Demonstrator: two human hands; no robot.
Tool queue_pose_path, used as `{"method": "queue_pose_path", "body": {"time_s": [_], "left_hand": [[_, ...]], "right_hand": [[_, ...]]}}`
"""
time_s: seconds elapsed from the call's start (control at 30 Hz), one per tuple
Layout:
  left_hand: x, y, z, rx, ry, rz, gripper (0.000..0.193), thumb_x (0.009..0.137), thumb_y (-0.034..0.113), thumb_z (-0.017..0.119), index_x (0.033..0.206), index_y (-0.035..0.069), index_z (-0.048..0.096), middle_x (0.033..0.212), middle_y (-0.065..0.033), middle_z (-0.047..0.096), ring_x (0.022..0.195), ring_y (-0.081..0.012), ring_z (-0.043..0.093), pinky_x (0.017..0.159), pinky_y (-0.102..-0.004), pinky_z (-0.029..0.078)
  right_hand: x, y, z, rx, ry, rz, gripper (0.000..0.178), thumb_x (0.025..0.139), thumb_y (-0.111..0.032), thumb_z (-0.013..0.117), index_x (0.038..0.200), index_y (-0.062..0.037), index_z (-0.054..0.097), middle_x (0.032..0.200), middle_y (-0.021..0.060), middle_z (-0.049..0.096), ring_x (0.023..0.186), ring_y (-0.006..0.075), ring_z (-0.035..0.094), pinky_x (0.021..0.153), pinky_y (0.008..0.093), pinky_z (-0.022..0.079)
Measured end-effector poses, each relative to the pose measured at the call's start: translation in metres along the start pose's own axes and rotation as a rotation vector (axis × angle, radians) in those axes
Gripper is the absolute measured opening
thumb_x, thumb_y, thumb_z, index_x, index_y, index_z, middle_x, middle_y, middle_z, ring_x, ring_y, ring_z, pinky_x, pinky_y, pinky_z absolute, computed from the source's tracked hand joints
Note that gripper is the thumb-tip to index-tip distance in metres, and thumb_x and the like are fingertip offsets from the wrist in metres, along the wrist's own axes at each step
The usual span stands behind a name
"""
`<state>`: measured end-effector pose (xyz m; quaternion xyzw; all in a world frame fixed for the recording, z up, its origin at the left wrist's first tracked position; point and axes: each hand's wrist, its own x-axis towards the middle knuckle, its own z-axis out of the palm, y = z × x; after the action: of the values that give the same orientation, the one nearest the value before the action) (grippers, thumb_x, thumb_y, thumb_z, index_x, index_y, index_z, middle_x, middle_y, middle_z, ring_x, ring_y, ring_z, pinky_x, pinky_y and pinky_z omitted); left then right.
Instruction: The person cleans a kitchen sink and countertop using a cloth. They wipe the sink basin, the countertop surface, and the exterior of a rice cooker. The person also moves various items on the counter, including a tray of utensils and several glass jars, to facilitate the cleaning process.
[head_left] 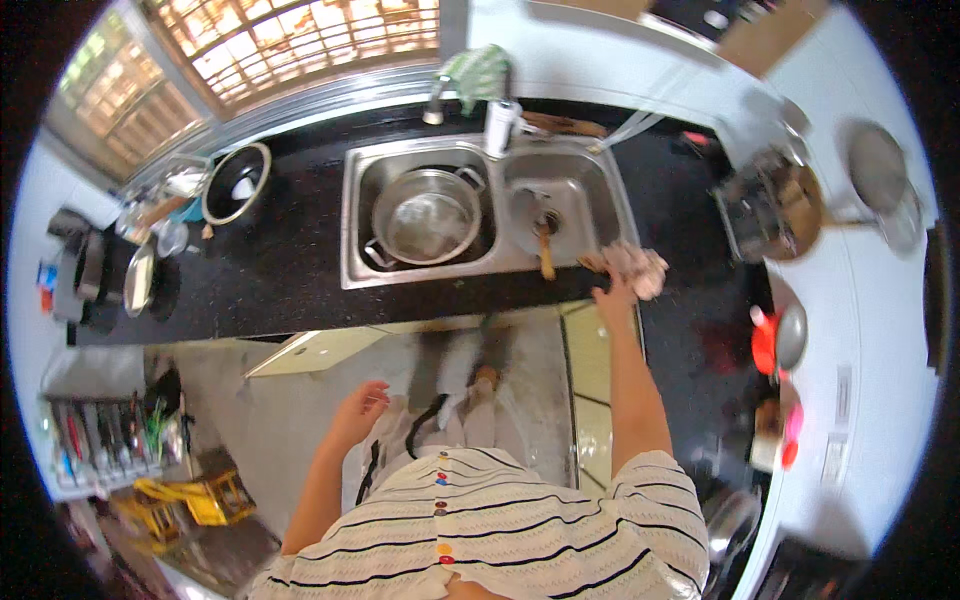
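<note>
My right hand (pixel 616 292) reaches to the counter edge beside the sink's right corner, its fingers closed on a crumpled pale pink cloth (pixel 645 270). My left hand (pixel 360 408) hangs low in front of me, off the counter, with nothing in it and its fingers loosely apart. Left of the cloth is the double steel sink (pixel 352 240). A large two-handled metal pot (pixel 398 250) with water in it stands in the left basin. In the right basin (pixel 578 200), a wooden-handled utensil (pixel 545 250) leans toward the front rim; its head is hard to make out.
Behind the sink are a faucet (pixel 433 108) with a green-white cloth (pixel 480 75) and a white bottle (pixel 500 128). A dark round bowl (pixel 237 185) sits left. A wire rack (pixel 740 215) stands right. Below the counter, a cabinet door (pixel 310 352) hangs open.
</note>
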<state>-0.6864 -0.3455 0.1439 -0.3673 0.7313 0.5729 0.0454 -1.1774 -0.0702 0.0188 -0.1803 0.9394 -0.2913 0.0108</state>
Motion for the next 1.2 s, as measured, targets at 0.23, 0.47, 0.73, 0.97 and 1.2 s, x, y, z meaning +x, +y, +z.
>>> {"method": "queue_pose_path", "body": {"time_s": [0.23,0.47,0.73,0.97,1.2], "left_hand": [[0.052,0.01,-0.001,-0.194,0.108,-0.015,0.03,0.093,0.007,0.059,0.123,0.006,0.059,0.102,-0.0077,0.067,0.096,-0.0172,0.067,0.085,-0.0316,0.053],[0.151,0.083,-0.054,-0.35,-0.005,0.162,0.035,0.094,0.007,0.059,0.129,0.008,0.056,0.112,-0.0073,0.062,0.1,-0.0165,0.063,0.088,-0.0303,0.051],[0.31,0.164,-0.045,-0.546,-0.133,0.316,0.069,0.096,0.024,0.064,0.153,0.022,0.027,0.15,-0.0142,0.03,0.136,-0.0275,0.04,0.097,-0.0416,0.048],[0.437,0.096,-0.029,-0.447,0.259,0.061,0.049,0.09,0.013,0.063,0.137,0.013,0.049,0.126,-0.0084,0.06,0.11,-0.0258,0.06,0.09,-0.0409,0.048],[0.457,0.075,0.003,0.559,-0.015,-0.294,0.079,0.079,0.011,0.07,0.15,0.017,0.036,0.158,-0.0204,0.017,0.139,-0.0512,0.02,0.108,-0.0587,0.033]], "right_hand": [[0.107,0.034,0.004,-0.137,0.154,0.195,0.048,0.086,-0.007,0.067,0.13,-0.0073,0.049,0.123,0.0219,0.051,0.112,0.042,0.051,0.086,0.0505,0.047],[0.101,-0.227,-0.117,0.564,0.434,-0.122,0.038,0.097,-0.016,0.051,0.131,-0.0028,0.042,0.124,0.0111,0.048,0.117,0.0231,0.048,0.1,0.0369,0.039],[0.074,-0.298,-0.049,-0.238,0.296,-0.407,0.046,0.096,-0.025,0.057,0.134,-0.0027,0.044,0.133,0.0136,0.049,0.118,0.0281,0.051,0.099,0.0404,0.043],[0.117,-0.331,0.066,0.222,-0.272,-0.554,0.03,0.088,0.003,0.055,0.115,-0.0064,0.064,0.124,0.0188,0.055,0.119,0.0355,0.051,0.103,0.0442,0.041],[0.135,-0.265,0.213,0.066,-0.722,-0.407,0.037,0.083,0.004,0.056,0.115,-0.0112,0.067,0.14,0.0164,0.047,0.13,0.0364,0.044,0.106,0.046,0.04]]}}
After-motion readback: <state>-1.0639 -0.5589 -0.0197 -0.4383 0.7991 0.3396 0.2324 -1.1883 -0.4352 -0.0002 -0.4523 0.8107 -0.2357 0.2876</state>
